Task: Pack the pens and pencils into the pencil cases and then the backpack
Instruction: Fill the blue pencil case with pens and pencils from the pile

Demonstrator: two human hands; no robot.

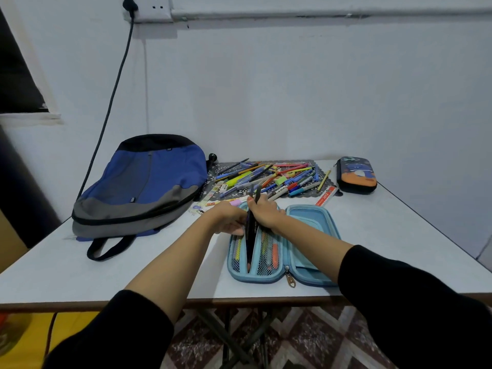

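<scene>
Right hand (263,211) has its grip closed round what looks like 2 dark pens (256,194), tips pointing up, held just over the far end of the open blue pencil case (308,222). Left hand (229,222) has fingers bent against the left face of the case's dark divider flap (250,241); can't tell if that grip pinches it.

Blue case lies unzipped and flat at the near centre of the surface (106,275). Its L half has 2 mesh pockets w/ stowed pens (271,251) in yellow, green and orange, and the flap stands btwn them. R half shows only its lining.

2 cases total: the 2nd pencil case (356,175), dark w/ blue/orange print, sits zipped at far R. 1 backpack (138,187), blue/grey, lies flat at L. Loose pile of pens and pencils (266,177), too many to count, sits on a dark mat (214,170) behind the hands.

Both forearms reach fwd and converge over the case, black sleeves pushed up.
</scene>
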